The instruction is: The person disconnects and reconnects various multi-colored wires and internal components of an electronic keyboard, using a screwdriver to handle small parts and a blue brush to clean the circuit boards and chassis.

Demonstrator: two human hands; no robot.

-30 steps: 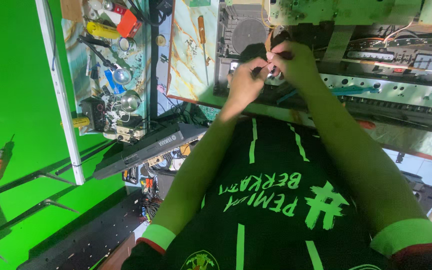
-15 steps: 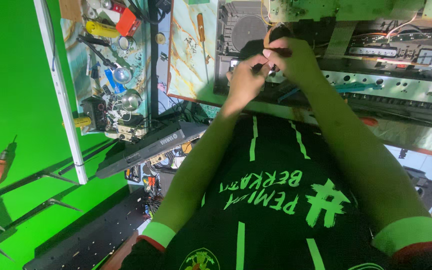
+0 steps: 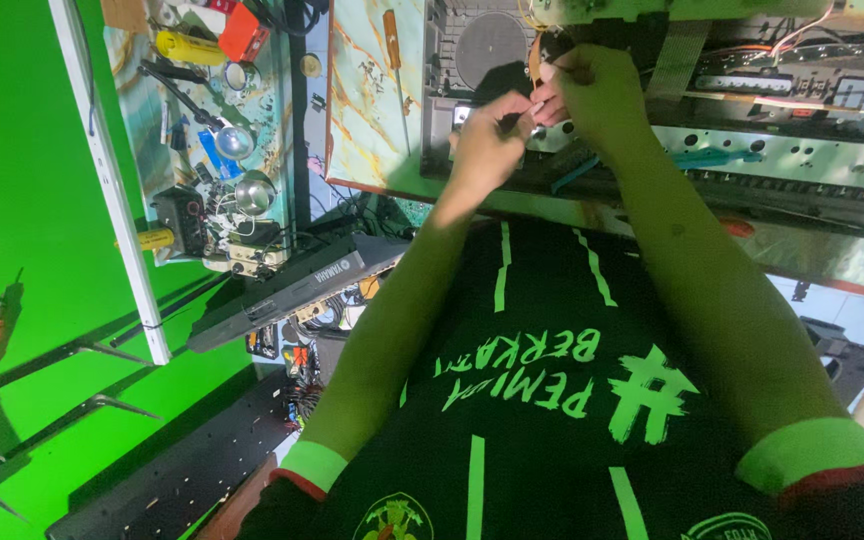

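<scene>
Sleeves of a dark jersey with pale green cuffs fill the near edge of the view, and the printed chest between them hides whatever lies directly beneath the arms. Both forearms run up to the far bench, where the two hands meet. The left hand (image 3: 487, 145) is pinched closed on a thin dark tool (image 3: 508, 122), too small and shadowed to name. The right hand (image 3: 592, 95) curls closed over a small part with an orange strip (image 3: 535, 60) rising from it; its fingers cover the part, so its shape cannot be told. The hands sit close together, fingertips nearly touching, right over the front edge of an opened electronic chassis (image 3: 782, 160).

That chassis is bare perforated metal with a long row of holes, circuit boards and thin wires above, cut off by the top edge. A round speaker grille (image 3: 490, 42) sits just behind the hands. Left of it lies a marbled board (image 3: 367, 100), then a cluttered tray (image 3: 207, 150) of pliers, a yellow cylinder and tangled wire. A black keyboard casing (image 3: 297, 290) leans below it, beside a white bar (image 3: 112, 190).
</scene>
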